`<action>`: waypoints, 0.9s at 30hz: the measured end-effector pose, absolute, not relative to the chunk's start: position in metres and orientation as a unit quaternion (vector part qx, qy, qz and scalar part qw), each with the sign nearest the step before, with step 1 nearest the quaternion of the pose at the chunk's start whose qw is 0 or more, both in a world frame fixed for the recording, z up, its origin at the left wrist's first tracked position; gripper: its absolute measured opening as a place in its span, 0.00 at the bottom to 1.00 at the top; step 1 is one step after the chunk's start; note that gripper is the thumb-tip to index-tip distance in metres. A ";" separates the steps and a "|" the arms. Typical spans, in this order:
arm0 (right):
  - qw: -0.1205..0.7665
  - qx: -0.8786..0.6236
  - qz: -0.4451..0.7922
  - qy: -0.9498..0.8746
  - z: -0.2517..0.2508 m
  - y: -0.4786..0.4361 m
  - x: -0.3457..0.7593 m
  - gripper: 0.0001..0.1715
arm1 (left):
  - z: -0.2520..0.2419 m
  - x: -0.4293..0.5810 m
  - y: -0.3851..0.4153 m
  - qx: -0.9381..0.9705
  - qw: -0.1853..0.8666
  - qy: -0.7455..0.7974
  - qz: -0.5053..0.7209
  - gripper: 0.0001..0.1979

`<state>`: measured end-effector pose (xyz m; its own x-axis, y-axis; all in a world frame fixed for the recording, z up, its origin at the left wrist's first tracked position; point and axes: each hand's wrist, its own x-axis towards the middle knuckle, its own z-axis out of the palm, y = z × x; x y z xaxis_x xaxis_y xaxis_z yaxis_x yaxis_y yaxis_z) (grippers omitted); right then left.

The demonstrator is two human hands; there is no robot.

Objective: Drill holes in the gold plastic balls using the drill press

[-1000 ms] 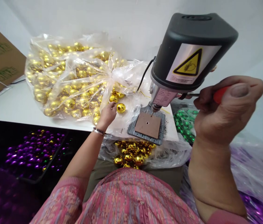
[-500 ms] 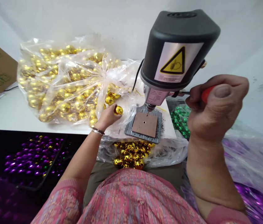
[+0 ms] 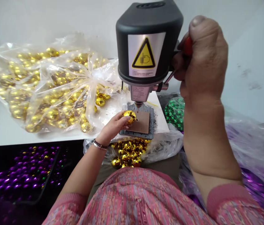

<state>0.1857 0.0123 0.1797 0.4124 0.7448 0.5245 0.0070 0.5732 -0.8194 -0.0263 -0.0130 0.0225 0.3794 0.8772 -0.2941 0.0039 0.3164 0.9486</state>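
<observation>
My left hand (image 3: 114, 127) pinches a gold faceted ball (image 3: 129, 116) and holds it on the brown pad (image 3: 143, 123) of a small bench drill, just below the drill bit (image 3: 137, 107). My right hand (image 3: 202, 59) is wrapped round the red-handled lever (image 3: 188, 46) on the right side of the black drill head (image 3: 147, 43), raised high beside it. A bead bracelet sits on my left wrist.
A big clear bag of gold balls (image 3: 47, 87) lies on the white table (image 3: 1, 131) to the left. A bag with more gold balls (image 3: 127, 153) hangs below the drill. Green balls (image 3: 175, 112) sit right, purple balls (image 3: 22, 175) in a dark tray below left.
My left hand picked a gold ball from the bag's mouth and carried it right onto the drill pad. My right hand rose with the lever; the view shifted.
</observation>
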 end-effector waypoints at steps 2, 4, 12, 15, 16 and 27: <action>0.740 -0.399 0.262 -0.474 0.181 0.015 0.187 0.14 | 0.024 -0.022 -0.009 0.521 0.641 0.473 0.305 0.22; 0.738 -0.399 0.260 -0.478 0.181 0.016 0.187 0.14 | 0.025 -0.019 -0.006 0.553 0.608 0.496 0.282 0.22; 0.730 -0.391 0.255 -0.499 0.179 0.017 0.189 0.16 | 0.019 -0.010 0.000 0.653 0.503 0.522 0.220 0.23; 0.719 -0.394 0.253 -0.514 0.178 0.016 0.191 0.16 | 0.022 -0.005 0.000 0.701 0.422 0.539 0.201 0.25; 0.716 -0.394 0.253 -0.517 0.178 0.016 0.191 0.16 | 0.023 -0.003 0.000 0.716 0.394 0.542 0.195 0.26; 0.723 -0.356 0.234 -0.543 0.173 0.009 0.191 0.16 | 0.015 0.008 0.004 0.718 0.392 0.537 0.205 0.33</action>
